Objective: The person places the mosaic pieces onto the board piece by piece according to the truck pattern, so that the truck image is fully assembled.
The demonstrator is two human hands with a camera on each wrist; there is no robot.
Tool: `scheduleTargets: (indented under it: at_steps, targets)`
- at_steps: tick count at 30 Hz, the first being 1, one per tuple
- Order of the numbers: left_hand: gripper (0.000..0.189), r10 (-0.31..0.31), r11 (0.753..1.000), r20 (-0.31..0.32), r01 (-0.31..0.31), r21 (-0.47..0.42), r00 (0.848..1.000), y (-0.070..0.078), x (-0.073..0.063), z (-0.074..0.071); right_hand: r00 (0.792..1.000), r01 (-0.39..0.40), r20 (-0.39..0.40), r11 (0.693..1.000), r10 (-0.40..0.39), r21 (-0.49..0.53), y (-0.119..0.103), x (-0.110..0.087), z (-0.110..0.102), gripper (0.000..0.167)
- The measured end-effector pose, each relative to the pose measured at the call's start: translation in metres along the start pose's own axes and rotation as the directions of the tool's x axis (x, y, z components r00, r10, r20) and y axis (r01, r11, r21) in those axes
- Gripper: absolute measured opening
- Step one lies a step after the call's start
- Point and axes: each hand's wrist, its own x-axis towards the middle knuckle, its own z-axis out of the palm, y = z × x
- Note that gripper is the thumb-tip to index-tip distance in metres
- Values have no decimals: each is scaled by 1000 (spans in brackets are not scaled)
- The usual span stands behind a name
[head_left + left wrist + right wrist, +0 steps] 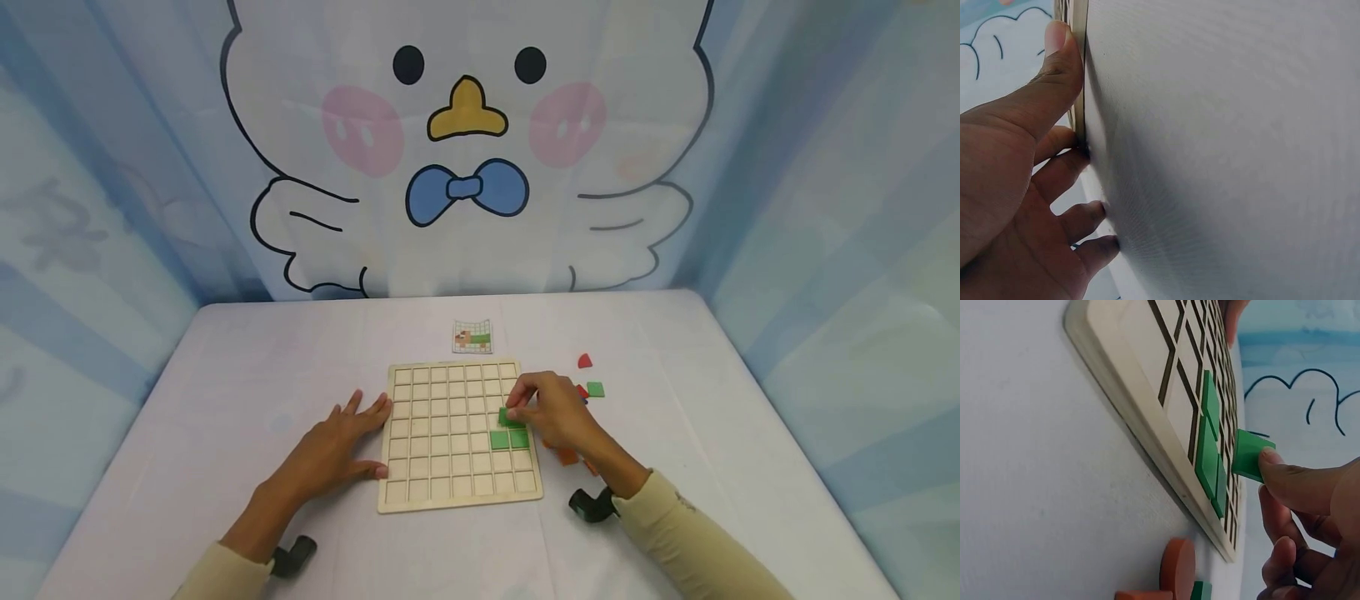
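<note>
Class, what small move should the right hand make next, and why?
Probably lower the held green tile to complete a two-by-two block: the right hand pinches it over the board, beside three green tiles set in an L.

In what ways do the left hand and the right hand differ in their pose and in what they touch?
The left hand has its thumb and fingers spread apart, while the right hand has its fingers curled. The left hand touches the left edge of the wooden board; the right hand pinches a green tile raised above the right part of the board. Both are bare and come out of beige sleeves.
</note>
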Motion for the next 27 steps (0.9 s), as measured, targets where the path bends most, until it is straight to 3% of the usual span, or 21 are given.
scheduleTargets:
  at_steps: [10, 20, 27]
  targets:
    - [103, -8, 1000, 5, 8, -3, 1000, 0, 0, 1, 997, 73, 4, 996, -73, -56, -2, 6, 16, 21]
    - [102, 9, 1000, -10, -9, -7, 1000, 0, 0, 1, 998, 69, 21, 986, -66, -150, -3, 10, 18, 20]
    - [103, 10, 1000, -11, -10, -4, 1000, -1, 0, 1, 1000, -3, 11, 998, 3, -63, -1, 10, 9, 12]
